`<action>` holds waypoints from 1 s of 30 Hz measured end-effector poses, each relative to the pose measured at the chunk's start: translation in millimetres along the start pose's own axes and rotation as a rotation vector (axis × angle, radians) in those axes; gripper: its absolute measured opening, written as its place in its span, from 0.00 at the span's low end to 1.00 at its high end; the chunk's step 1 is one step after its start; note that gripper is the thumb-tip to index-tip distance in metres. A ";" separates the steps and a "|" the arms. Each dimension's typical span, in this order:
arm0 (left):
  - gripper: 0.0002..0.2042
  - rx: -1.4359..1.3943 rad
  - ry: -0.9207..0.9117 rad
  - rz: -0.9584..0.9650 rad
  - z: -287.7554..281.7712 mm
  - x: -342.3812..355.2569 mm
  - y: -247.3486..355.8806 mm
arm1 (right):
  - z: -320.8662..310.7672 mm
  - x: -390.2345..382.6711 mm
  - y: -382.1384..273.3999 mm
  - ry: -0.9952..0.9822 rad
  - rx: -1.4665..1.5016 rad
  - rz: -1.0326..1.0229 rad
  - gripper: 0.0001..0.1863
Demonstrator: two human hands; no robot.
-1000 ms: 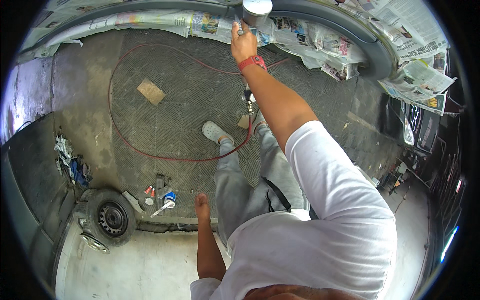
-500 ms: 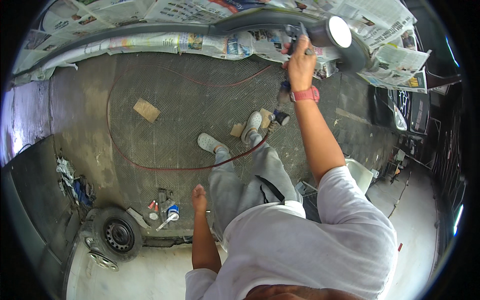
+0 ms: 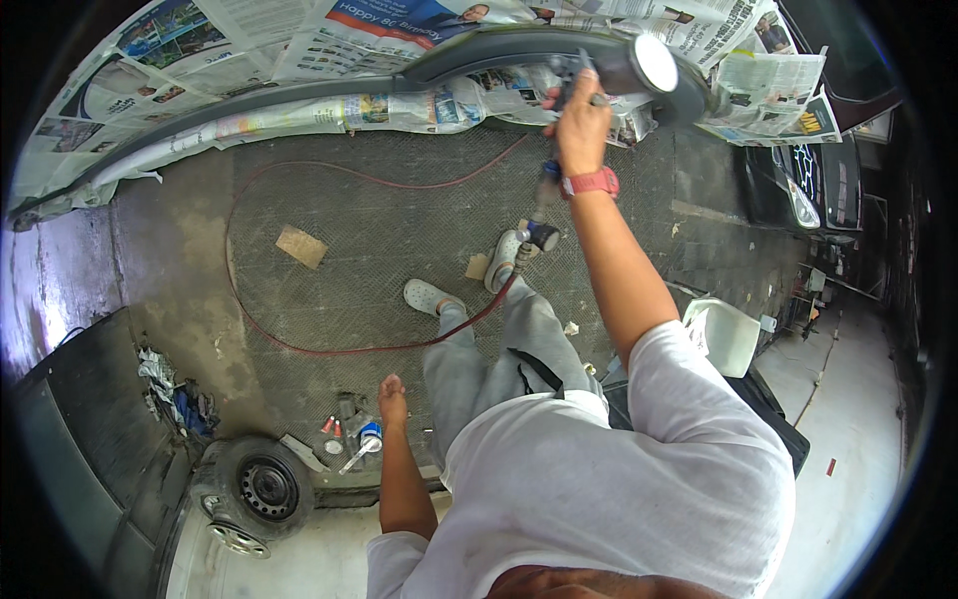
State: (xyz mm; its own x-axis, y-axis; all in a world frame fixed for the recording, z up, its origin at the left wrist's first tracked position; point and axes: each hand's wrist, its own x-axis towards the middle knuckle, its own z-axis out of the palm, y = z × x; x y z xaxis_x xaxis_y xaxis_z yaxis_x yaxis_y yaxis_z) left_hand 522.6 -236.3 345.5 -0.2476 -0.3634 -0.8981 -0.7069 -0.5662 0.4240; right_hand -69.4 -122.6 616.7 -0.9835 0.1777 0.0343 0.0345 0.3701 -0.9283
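Observation:
My right hand [image 3: 582, 120], with a red watch [image 3: 591, 184] on its wrist, is closed round the grip of a spray gun [image 3: 571, 78]. The gun carries a cup with a round white lid [image 3: 656, 63]. It is held close to the dark grey wheel-arch trim [image 3: 479, 46] of a vehicle covered in newspaper. Below the hand, a dark inline fitting [image 3: 542, 237] joins a red air hose [image 3: 344, 351]. My left hand [image 3: 393, 399] hangs low beside my leg, fingers loosely curled, with nothing visible in it.
The hose loops across the grey floor around my feet. Cardboard pieces [image 3: 301, 247] lie there. At lower left are a wheel [image 3: 267, 487], rags [image 3: 180, 394] and a blue-and-white can [image 3: 370, 436]. Rightward stand a white bin [image 3: 726, 337] and a dark car part with a headlight [image 3: 801, 205].
My right hand and the spray gun have shifted a little left along the trim. The whole view has tilted slightly. My left hand still hangs in much the same place.

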 end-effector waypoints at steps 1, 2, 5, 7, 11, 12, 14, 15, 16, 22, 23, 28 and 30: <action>0.17 -0.013 0.012 0.016 0.6 -4.9 3.1 | 16.4 -1.3 2.3 -0.035 0.012 0.004 0.31; 0.16 -0.021 0.018 0.033 -0.8 -5.7 2.5 | 29.1 -3.4 2.3 -0.056 -0.009 0.011 0.32; 0.16 -0.064 0.016 0.082 -7.9 -1.9 -10.6 | 67.1 -3.9 8.8 -0.129 0.024 0.048 0.32; 0.15 -0.077 0.043 0.056 -8.0 -5.2 -10.7 | 79.9 -3.2 8.1 -0.152 0.061 0.078 0.32; 0.13 -0.055 0.033 0.041 -6.6 -16.8 -5.4 | 72.1 2.0 1.2 -0.152 0.072 0.085 0.32; 0.13 -0.038 0.041 0.034 -6.2 -19.4 -5.0 | 63.4 2.4 -1.3 -0.128 0.050 0.075 0.33; 0.13 -0.008 0.050 0.020 -1.2 -23.4 -3.3 | 40.0 8.3 -2.9 -0.110 0.017 0.091 0.33; 0.13 0.001 0.052 0.022 0.3 -22.7 -2.5 | 26.3 12.3 -3.3 -0.096 0.001 0.100 0.33; 0.13 0.008 0.053 0.023 2.3 -19.5 -6.4 | 13.8 16.5 -1.3 -0.052 -0.011 0.062 0.33; 0.15 0.069 0.029 0.004 18.8 -20.0 16.9 | -74.6 33.8 -13.3 0.063 0.069 0.030 0.31; 0.15 0.103 0.021 0.012 21.7 -23.8 27.4 | -85.6 35.4 -17.3 0.092 0.101 0.034 0.31; 0.18 0.226 -0.009 0.000 23.9 -15.0 51.4 | -136.3 54.4 -25.8 0.174 0.116 0.066 0.31; 0.19 0.243 -0.012 0.031 29.4 -16.7 65.1 | -155.5 63.0 -22.8 0.203 0.114 0.055 0.31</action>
State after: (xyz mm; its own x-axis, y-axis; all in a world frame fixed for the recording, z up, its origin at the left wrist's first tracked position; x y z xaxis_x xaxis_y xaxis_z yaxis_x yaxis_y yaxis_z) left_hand 461.3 -245.4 384.7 -0.2787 -0.3679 -0.8871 -0.8370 -0.3600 0.4122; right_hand -104.5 21.9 697.7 -0.9244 0.3788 0.0455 0.0556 0.2518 -0.9662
